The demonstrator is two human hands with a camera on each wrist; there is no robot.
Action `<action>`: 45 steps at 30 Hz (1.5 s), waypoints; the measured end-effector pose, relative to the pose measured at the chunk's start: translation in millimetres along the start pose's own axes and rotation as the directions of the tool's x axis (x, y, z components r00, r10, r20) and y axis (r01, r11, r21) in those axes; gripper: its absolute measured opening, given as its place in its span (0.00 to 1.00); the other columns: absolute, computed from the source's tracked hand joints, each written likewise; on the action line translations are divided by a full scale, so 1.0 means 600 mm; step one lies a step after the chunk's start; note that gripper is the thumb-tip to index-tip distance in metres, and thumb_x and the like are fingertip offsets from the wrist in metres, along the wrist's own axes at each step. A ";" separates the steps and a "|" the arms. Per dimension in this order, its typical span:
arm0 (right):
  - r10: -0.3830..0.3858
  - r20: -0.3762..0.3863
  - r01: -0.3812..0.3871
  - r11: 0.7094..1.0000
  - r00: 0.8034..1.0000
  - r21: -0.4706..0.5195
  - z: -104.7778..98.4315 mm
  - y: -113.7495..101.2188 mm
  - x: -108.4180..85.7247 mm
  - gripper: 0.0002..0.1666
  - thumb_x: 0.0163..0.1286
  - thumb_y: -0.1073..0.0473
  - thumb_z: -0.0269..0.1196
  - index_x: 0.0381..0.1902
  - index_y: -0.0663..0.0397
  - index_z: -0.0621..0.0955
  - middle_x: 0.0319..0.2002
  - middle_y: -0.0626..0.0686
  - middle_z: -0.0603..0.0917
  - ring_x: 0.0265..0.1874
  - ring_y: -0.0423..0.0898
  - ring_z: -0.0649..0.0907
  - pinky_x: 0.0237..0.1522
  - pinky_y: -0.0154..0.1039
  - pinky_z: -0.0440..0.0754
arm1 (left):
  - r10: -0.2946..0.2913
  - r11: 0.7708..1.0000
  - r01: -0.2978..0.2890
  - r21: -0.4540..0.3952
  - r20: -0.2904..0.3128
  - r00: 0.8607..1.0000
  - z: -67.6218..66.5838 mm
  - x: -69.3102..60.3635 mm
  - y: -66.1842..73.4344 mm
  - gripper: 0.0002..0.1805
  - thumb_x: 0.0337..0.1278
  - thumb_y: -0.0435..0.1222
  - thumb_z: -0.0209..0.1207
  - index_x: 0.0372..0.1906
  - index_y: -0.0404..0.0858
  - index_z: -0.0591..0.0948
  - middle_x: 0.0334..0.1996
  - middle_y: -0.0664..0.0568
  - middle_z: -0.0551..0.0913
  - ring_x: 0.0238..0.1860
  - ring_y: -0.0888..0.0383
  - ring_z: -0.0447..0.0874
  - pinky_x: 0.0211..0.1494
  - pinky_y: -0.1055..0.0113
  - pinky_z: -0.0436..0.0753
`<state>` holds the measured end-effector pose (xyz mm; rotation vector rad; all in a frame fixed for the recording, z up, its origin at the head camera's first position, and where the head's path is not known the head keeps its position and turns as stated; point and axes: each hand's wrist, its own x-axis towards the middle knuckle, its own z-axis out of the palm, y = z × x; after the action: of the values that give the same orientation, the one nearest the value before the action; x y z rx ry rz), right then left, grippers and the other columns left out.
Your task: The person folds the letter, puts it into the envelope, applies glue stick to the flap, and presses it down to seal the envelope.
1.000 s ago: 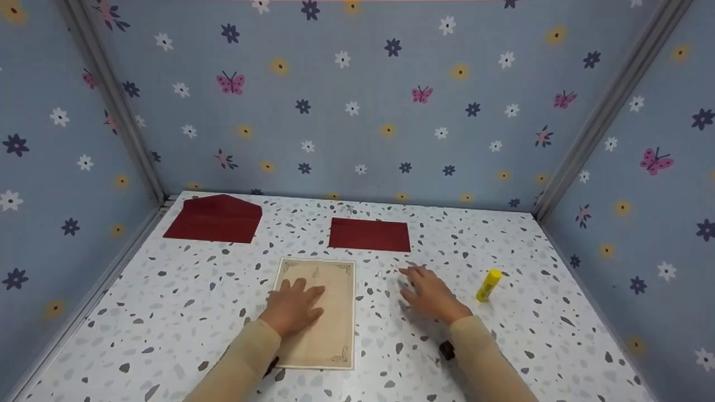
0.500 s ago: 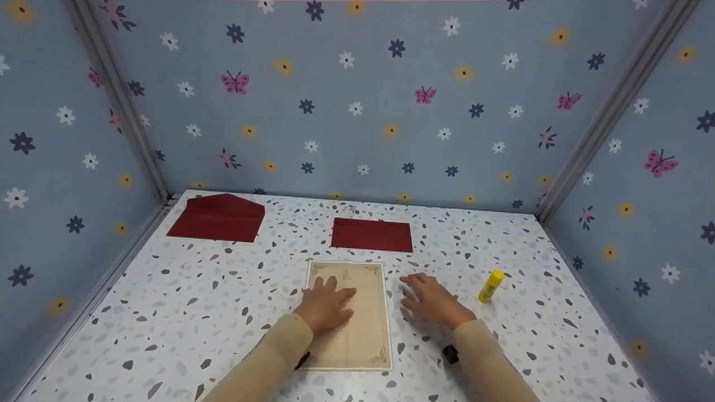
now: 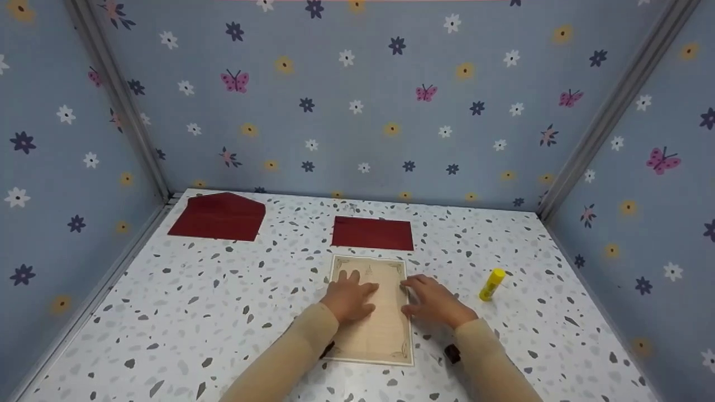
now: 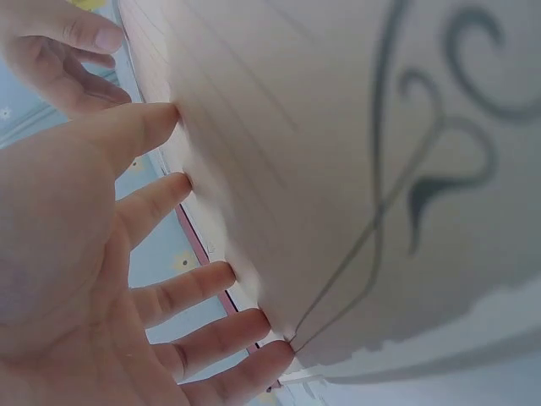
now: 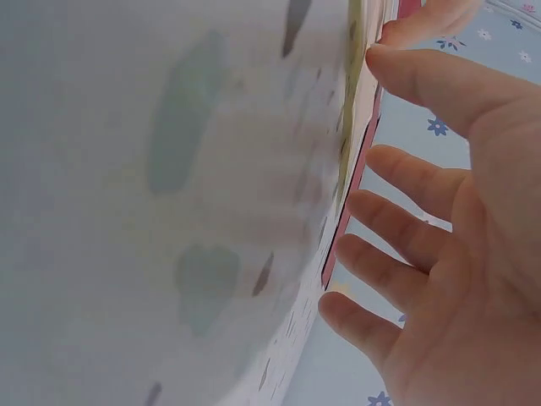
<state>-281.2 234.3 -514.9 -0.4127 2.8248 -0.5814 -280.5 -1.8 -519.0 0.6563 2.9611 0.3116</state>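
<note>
A beige sheet of paper (image 3: pixel 388 335) with an ornamental border lies flat on the table. My left hand (image 3: pixel 347 298) rests on its left half, fingers spread. In the left wrist view, the fingertips of that hand (image 4: pixel 68 245) touch the sheet (image 4: pixel 313 152), and a printed scroll shows large. Beside the sheet's right edge is my right hand (image 3: pixel 438 301), its thumb and fingertips at the border. In the right wrist view this hand (image 5: pixel 473 228) has its fingers apart and slightly bent, gripping nothing; whether they touch the paper I cannot tell.
A red envelope (image 3: pixel 218 220) with its flap raised lies at the back left of the speckled table (image 3: pixel 223 312). Behind the sheet is a red rectangular piece (image 3: pixel 372 234). To the right stands a yellow glue stick (image 3: pixel 491 285). Flowered walls (image 3: pixel 357 111) enclose the table.
My left hand has slid the sheet to the right, from left of centre to my right hand, and finally slightly away from me. The right hand has stayed nearly in place.
</note>
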 end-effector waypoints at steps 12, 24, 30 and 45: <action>0.039 0.021 -0.039 0.999 0.999 -0.006 0.002 0.003 -0.003 0.33 0.65 0.45 0.70 0.67 0.39 0.75 0.71 0.51 0.69 0.70 0.55 0.67 0.69 0.58 0.64 | 0.071 0.997 -0.070 -0.014 0.030 0.997 -0.013 -0.017 -0.014 0.31 0.57 0.50 0.64 0.67 0.48 0.77 0.60 0.43 0.75 0.55 0.44 0.71 0.54 0.45 0.77; 0.014 0.028 -0.014 1.000 1.000 -0.010 0.003 0.005 -0.006 0.34 0.67 0.44 0.68 0.69 0.40 0.74 0.72 0.51 0.68 0.71 0.55 0.65 0.70 0.58 0.63 | 0.152 0.984 -0.141 -0.106 0.107 0.983 -0.017 -0.092 -0.053 0.31 0.60 0.48 0.64 0.69 0.48 0.76 0.71 0.42 0.68 0.69 0.41 0.66 0.69 0.45 0.67; -0.001 0.028 0.002 1.000 1.000 -0.031 0.001 0.004 -0.007 0.33 0.67 0.45 0.69 0.68 0.42 0.75 0.70 0.51 0.69 0.70 0.55 0.66 0.69 0.57 0.65 | 0.171 0.982 -0.161 -0.095 0.114 0.979 -0.013 -0.120 -0.063 0.37 0.57 0.56 0.66 0.70 0.48 0.74 0.72 0.42 0.67 0.71 0.41 0.64 0.70 0.46 0.66; 0.033 0.018 -0.034 0.999 0.999 0.022 -0.015 -0.005 0.050 0.42 0.67 0.41 0.67 0.75 0.44 0.67 0.69 0.51 0.70 0.69 0.53 0.68 0.68 0.54 0.67 | 0.187 0.979 -0.177 -0.101 0.099 0.977 -0.010 -0.128 -0.067 0.41 0.55 0.60 0.65 0.72 0.48 0.72 0.73 0.42 0.64 0.72 0.41 0.62 0.71 0.44 0.64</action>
<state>-310.8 225.4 -510.5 -0.3640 2.8004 -0.5985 -228.1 -71.5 -518.2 0.9047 2.7705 0.4093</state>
